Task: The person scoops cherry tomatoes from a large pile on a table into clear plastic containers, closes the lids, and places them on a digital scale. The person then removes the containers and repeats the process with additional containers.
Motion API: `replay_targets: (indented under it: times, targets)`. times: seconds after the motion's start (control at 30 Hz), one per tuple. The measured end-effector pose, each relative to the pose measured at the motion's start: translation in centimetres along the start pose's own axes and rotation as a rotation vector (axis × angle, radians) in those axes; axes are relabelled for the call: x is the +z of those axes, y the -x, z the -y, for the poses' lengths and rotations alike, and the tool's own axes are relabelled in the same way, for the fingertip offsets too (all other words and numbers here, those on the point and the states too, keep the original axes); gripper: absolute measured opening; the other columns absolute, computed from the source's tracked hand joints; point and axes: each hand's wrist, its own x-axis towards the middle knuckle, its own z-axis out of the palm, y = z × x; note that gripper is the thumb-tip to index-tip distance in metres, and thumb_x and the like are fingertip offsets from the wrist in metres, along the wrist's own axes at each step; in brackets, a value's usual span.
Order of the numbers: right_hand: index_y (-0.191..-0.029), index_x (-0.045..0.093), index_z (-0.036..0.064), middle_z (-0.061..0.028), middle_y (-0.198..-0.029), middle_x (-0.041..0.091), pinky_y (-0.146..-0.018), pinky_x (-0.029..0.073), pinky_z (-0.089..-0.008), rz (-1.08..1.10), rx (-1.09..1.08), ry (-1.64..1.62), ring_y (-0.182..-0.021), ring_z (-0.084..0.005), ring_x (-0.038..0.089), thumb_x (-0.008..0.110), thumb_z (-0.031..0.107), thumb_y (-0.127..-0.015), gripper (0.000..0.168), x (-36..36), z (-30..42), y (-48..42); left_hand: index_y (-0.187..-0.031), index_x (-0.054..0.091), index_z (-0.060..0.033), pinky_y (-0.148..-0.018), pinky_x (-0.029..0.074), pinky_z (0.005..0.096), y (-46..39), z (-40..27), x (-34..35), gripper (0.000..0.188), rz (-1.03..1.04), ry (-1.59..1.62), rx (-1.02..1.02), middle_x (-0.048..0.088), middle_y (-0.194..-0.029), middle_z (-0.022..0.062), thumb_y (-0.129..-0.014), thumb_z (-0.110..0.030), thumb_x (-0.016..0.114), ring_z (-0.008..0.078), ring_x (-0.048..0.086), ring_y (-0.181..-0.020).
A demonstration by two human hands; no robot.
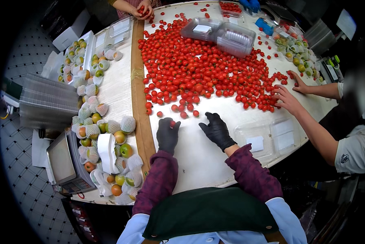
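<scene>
My left hand [167, 135], in a black glove, holds a cherry tomato [172, 123] between thumb and fingers, just above the white tabletop [197, 170]. To its right, my right hand [217, 131], gloved in black too, has thumb and fingers apart with nothing between them. A broad heap of red cherry tomatoes [182, 73] spreads across the table beyond both hands. Several loose ones lie at its near edge, close to my fingertips. Right of my right hand sits an open clear plastic clamshell box [242, 134] with a white paper pad [255, 144] in it.
Stacked clear clamshells [236, 38] rest on the heap. A brown tape strip [138, 76] divides the table; net-wrapped larger tomatoes [126, 150] and a scale [62, 158] are left. A co-worker's hands [287, 99] touch the heap at right; another person's hands [142, 10] hold tomatoes at the far side.
</scene>
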Motion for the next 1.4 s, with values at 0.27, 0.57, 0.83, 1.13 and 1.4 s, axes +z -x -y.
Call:
replay_targets:
  times: [0.27,0.57,0.83,1.13,1.4]
  targets:
    - [-0.139,0.017,0.012,-0.0237,-0.134,0.023,-0.09,0.043,-0.0381,0.193,-0.043,0.008,-0.116,-0.0376,0.042,0.075,0.019,-0.065,0.094,0.8,2.7,-8.3,-0.135,0.024,-0.005,-0.082,0.046,0.0382,-6.1,-1.4,2.5,0.096,0.316,-0.038,0.116,0.035,-0.123,0.0206,-0.058,-0.021,0.081,0.0352,0.047,-0.107]
    - [-0.135,0.031,0.012,-0.0079,-0.126,0.038,-0.086,0.046,-0.0304,0.396,0.331,-1.307,-0.114,-0.0188,0.044,0.059,0.006,-0.076,0.066,-0.4,3.4,-12.4,-0.13,0.034,-0.0087,-0.093,0.04,0.0349,-11.4,0.9,4.5,0.084,0.528,0.356,0.015,0.037,-0.125,0.0165,-0.06,-0.021,0.08,0.0303,0.044,-0.111]
    - [-0.109,0.054,0.009,-0.0021,-0.095,0.057,-0.068,0.051,-0.0274,0.206,0.453,-1.799,-0.084,-0.0127,0.057,0.058,0.018,-0.086,0.025,-1.0,3.2,-8.6,-0.12,0.046,-0.0178,-0.064,0.049,0.0389,-7.3,-7.2,2.3,0.051,0.382,-0.003,0.192,0.049,-0.091,0.0142,-0.073,-0.014,0.064,0.0312,0.058,-0.076]
    - [-0.115,0.051,0.005,-0.0048,-0.11,0.054,-0.088,0.044,-0.0286,-0.436,0.283,-1.706,-0.101,-0.0157,0.053,0.052,0.016,-0.089,0.028,-12.2,-4.4,4.3,-0.121,0.047,-0.016,-0.068,0.051,0.0337,0.8,-19.8,9.1,0.055,0.705,0.211,0.491,0.051,-0.095,0.0126,-0.07,-0.006,0.066,0.0281,0.06,-0.081]
    - [-0.119,0.048,0.009,-0.0063,-0.111,0.053,-0.082,0.047,-0.0334,-0.734,0.302,-1.744,-0.099,-0.0173,0.054,0.053,0.018,-0.088,0.032,-19.4,-15.9,13.6,-0.132,0.036,-0.0165,-0.073,0.046,0.0404,7.5,-28.8,20.0,0.057,1.163,0.344,0.522,0.052,-0.097,0.0179,-0.079,-0.02,0.058,0.0348,0.056,-0.083]
